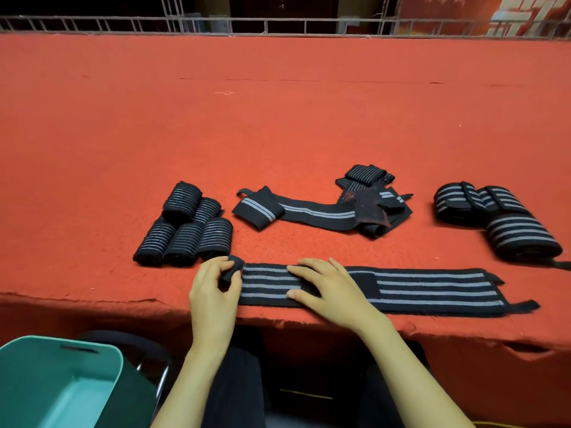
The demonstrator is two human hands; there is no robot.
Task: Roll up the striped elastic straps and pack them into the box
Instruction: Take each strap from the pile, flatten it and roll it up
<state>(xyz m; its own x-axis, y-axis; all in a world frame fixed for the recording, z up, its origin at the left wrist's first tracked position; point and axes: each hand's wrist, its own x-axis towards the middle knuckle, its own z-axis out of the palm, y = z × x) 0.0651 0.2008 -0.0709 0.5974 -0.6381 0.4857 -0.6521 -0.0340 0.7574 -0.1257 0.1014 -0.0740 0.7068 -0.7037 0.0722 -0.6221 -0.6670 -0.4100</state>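
Fingers (230,267) curl ribbed striped strap (432,288) end on red felt (278,118).

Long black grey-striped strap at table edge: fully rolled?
No, the long black grey-striped strap lies mostly flat; left hand pinches only its curled end, right hand presses it.

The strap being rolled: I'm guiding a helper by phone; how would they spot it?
Find the red table, then its near edge. The strap lies flat there, left hand pinching its curled end, right hand pressing it. All others are rolled or heaped farther back.
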